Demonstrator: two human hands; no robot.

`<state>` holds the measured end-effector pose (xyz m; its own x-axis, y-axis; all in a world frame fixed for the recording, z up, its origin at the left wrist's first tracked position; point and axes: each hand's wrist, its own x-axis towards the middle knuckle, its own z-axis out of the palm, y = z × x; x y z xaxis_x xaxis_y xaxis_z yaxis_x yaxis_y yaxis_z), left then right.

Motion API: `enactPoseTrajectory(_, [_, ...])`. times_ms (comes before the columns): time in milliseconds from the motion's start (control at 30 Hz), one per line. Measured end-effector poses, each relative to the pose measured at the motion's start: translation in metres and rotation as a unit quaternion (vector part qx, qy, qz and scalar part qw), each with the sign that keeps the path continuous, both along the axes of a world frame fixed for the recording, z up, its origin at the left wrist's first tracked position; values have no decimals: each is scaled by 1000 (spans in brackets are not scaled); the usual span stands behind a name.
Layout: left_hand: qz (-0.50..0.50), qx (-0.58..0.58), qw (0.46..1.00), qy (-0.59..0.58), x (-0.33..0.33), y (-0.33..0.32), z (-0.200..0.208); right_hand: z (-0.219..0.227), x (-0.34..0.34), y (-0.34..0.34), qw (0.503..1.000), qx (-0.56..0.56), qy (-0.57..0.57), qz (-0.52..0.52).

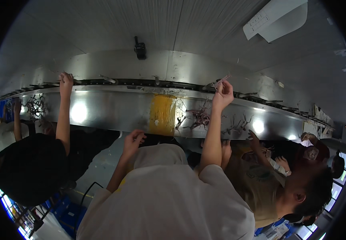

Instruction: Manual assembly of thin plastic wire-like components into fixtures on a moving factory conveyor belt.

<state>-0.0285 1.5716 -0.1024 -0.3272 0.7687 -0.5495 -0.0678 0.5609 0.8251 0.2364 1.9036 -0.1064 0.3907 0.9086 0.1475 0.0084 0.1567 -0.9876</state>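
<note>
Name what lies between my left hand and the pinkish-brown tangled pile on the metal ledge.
Between the left hand and pile, the head view shows a yellow patch on the ledge, then a few thin pieces.

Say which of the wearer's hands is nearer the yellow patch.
Left. The left hand is just lower left of the yellow patch; the right hand is farther, upper right.

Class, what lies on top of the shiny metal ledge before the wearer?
On the ledge, thin tangled pieces lie left and right of a yellow patch. The right forearm covers one strip; anything behind it cannot be seen.
</note>
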Motion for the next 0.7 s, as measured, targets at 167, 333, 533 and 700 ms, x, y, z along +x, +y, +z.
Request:
enactPoseTrajectory(167, [25,-2,1000,3,-3,-15,-8,3,23,13,988,28,-109,-108])
enactPoseTrajectory(333, [57,4,998,-16,-5,-26,-14,58,18,1,939,109,-257,-201])
enactPoseTrajectory(533, [62,15,998,-21,-3,-24,-13,2,-1,-8,999,-2,-42,17])
enactPoseTrajectory(700, [64,0,998,-22,-11,-29,-21,-4,42,2,996,22,-44,-68])
